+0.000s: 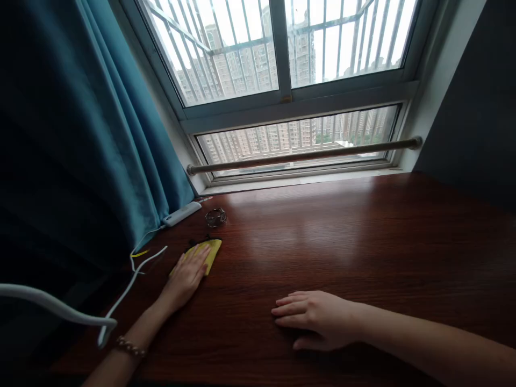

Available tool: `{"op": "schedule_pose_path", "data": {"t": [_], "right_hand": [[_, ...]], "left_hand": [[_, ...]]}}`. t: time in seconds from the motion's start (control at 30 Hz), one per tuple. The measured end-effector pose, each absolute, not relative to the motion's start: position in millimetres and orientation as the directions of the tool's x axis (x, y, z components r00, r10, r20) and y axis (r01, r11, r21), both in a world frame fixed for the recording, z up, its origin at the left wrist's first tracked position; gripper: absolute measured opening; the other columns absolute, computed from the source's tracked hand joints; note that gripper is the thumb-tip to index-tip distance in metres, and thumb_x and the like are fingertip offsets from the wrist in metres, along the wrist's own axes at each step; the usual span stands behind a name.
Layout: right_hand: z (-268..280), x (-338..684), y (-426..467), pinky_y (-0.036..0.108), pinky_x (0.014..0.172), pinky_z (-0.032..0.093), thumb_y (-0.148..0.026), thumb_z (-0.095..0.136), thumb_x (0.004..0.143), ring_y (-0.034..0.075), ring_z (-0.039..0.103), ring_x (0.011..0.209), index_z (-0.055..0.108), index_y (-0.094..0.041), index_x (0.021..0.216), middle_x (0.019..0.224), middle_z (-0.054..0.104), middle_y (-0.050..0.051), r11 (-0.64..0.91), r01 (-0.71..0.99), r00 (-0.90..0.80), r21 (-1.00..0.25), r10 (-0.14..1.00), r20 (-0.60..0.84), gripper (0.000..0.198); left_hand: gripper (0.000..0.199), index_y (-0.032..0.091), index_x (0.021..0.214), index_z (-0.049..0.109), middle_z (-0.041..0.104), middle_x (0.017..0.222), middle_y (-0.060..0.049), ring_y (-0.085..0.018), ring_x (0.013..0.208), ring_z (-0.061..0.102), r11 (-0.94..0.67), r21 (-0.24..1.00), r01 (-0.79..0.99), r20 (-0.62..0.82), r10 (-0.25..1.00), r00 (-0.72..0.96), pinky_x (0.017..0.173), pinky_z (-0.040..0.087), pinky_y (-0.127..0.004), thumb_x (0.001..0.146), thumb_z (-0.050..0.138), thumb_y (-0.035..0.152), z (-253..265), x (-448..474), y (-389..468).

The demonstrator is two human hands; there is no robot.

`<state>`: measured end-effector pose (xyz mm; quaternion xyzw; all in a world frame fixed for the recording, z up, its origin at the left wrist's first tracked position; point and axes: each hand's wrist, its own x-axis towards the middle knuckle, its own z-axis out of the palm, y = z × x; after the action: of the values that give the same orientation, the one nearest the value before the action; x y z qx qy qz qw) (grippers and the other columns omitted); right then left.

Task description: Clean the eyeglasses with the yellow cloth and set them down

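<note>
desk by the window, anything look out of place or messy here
Nothing spilled or damaged. Loose bits cluster at the wooden desk's left rear: a white power strip half under the curtain, white cables trailing off the edge, a small bracelet. The left hand presses a yellow cloth.

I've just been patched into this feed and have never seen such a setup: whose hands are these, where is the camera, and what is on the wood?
There is no machine here. One camera sits on a person's head, looking forward and down, so both hands are that person's own. The left hand lies flat on a yellow cloth, pressing it onto the dark wooden surface. The right hand rests palm down on the bare wood, fingers spread, holding nothing. Beyond the cloth lie a small ring-shaped object, too small to tell what it is, and a white power strip with its white cable trailing left. A teal curtain hangs on the left, a barred window ahead.
</note>
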<state>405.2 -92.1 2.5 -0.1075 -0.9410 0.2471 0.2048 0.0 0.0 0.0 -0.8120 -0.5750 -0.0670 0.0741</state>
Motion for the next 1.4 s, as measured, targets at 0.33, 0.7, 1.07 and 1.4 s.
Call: {"op": "schedule_pose_path", "data": {"t": [0.33,0.7,1.07,1.4], "right_hand": [[7.7,406.6,-94.8,0.029,0.112,0.023,-0.032,0.052,0.095,0.02,0.035,0.13,0.047,-0.009,0.134,0.136,0.045,0.01,0.875,0.101,-0.89,-0.473,0.292,0.35,0.046],[18.0,405.7,-101.4,0.032,0.113,0.022,-0.031,0.047,0.096,0.021,0.033,0.131,0.045,-0.006,0.133,0.138,0.042,0.011,0.938,0.136,-0.878,-0.319,0.263,0.399,0.044],[9.3,414.8,-81.6,0.044,0.109,0.031,-0.018,0.034,0.096,0.024,0.029,0.133,0.038,-0.007,0.138,0.142,0.036,0.015,0.807,0.496,-0.605,-0.322,0.587,0.538,0.044],[-0.9,413.5,-77.6,0.049,0.106,0.035,-0.02,0.04,0.094,0.03,0.037,0.127,0.045,-0.005,0.134,0.137,0.042,0.015,0.755,0.611,-0.673,-0.238,0.654,0.345,0.043]], "left_hand": [[0.053,0.018,0.145,0.023,0.027,0.149,-0.01,-0.029,0.139,0.025,-0.323,0.028,0.946,0.084,0.944,0.32,0.11,0.023,-0.055,0.095,0.021,0.039,-15.0,-6.1,1.7],[0.053,0.026,0.145,0.02,0.025,0.151,-0.004,-0.021,0.142,0.018,-0.8,0.17,0.576,0.001,0.585,0.811,0.116,0.014,-0.044,0.094,0.033,0.037,15.9,153.7,-13.4],[0.038,0.022,0.12,0.058,0.056,0.13,-0.006,-0.022,0.127,0.045,-0.861,0.483,0.158,0.189,0.278,0.942,0.115,0.021,-0.043,0.083,0.051,0.026,34.0,201.9,-26.8],[0.029,0.01,0.088,0.056,0.056,0.067,0.001,-0.006,0.052,0.05,0.081,0.948,0.308,0.079,0.877,-0.475,0.05,0.045,-0.02,0.092,0.046,0.037,36.2,94.1,83.6]]}}
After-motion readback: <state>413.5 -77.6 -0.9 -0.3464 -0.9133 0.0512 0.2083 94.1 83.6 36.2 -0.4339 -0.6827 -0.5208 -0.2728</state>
